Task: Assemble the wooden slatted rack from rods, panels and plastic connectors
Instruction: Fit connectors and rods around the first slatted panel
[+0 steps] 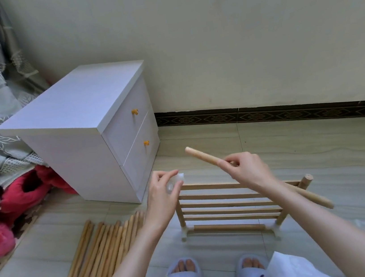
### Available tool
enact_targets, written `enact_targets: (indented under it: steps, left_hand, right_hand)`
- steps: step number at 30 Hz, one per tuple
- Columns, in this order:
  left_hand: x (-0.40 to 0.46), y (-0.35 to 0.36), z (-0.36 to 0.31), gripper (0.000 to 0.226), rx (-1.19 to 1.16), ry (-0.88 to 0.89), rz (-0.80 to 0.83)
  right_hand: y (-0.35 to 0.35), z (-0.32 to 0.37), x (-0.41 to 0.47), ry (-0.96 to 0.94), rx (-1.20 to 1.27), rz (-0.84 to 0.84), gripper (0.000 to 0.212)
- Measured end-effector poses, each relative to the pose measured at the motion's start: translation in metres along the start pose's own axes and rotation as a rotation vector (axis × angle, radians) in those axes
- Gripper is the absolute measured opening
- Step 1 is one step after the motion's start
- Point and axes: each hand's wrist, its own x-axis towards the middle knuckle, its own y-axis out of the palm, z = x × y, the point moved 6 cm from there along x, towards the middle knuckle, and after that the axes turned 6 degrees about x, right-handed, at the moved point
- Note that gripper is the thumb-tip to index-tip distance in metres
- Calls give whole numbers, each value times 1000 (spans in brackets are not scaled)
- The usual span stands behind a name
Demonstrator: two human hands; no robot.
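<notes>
Gripping a smooth round wooden rod, right hand; left hand pinches clear plastic connector.

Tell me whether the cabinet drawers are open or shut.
Shut. Both drawer fronts of the white cabinet sit flush with each other, with only a thin seam between them.

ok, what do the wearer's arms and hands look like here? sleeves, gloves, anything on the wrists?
Both hands are bare: no gloves on the left hand or the right hand. No rings, watch or wristband show. Both forearms are uncovered as far as the frame shows, with no sleeve in view. Lower down, the person wears light blue slippers with open toes and a small cartoon print.
</notes>
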Motion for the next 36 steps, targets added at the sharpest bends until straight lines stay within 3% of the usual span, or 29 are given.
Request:
enact_targets:
  steps: [5, 13, 23, 32, 34, 36]
  left_hand:
    - [2, 4, 13, 31, -175, -131, -40]
    - [-2, 10, 27, 48, -419, -276, 35]
    - [-7, 14, 30, 51, -365, -198, 83]
    - [-11, 16, 28, 51, -310, -190, 37]
    - [-8, 15, 29, 53, -311, -182, 20]
    - [-8, 17, 27, 52, -281, -168, -10]
  right_hand:
    - [3, -5, -19, -123, -278, 30, 35]
    - [13, -3, -15, -214, -301, 60, 30]
    - [26, 9, -6, -385, -367, 36, 33]
    - [36, 10, 1, -310, -320, 127, 34]
    - [40, 11, -1, -347, -364, 48, 35]
    - [39, 13, -12, -467, -321, -190, 37]
